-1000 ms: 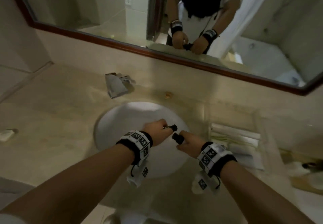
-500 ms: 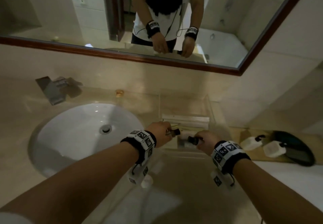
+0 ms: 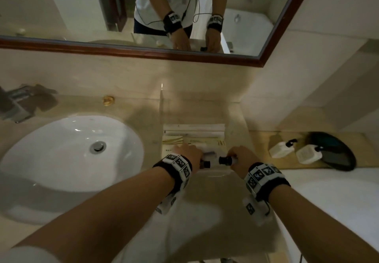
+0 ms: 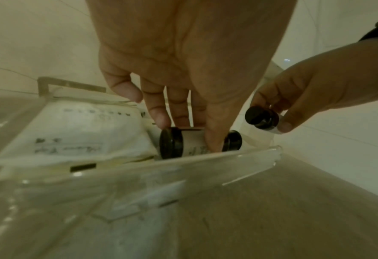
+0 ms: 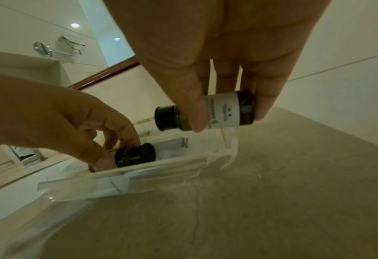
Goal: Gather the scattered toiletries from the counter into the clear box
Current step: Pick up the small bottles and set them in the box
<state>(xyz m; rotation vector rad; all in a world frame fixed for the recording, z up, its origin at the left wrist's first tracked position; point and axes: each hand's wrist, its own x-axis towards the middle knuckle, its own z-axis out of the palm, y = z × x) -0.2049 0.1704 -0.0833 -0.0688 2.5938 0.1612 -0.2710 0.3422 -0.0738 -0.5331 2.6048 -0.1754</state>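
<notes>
The clear box (image 3: 161, 117) stands on the counter right of the sink, with white packets (image 3: 192, 133) inside. My left hand (image 3: 192, 152) reaches into it and pinches a small black-capped bottle (image 4: 192, 144) that lies sideways just behind the clear box's front wall (image 4: 183, 166). My right hand (image 3: 240, 156) holds a second small bottle (image 5: 222, 110), white label and black cap, sideways just above the box's right front corner. In the left wrist view the white packets (image 4: 72, 131) fill the box's left part. In the right wrist view the left hand's bottle cap (image 5: 136, 154) shows behind the box wall (image 5: 139, 175).
A white sink (image 3: 71, 152) with a faucet (image 3: 16, 106) lies to the left. On a wooden tray at the right lie two white pump bottles (image 3: 281, 150) (image 3: 309, 155) and a dark round dish (image 3: 336, 154). A wall mirror (image 3: 143, 53) hangs behind.
Both hands have moved right from above the sink to the clear box, each still holding its bottle. The left hand has lowered its bottle into the box.
</notes>
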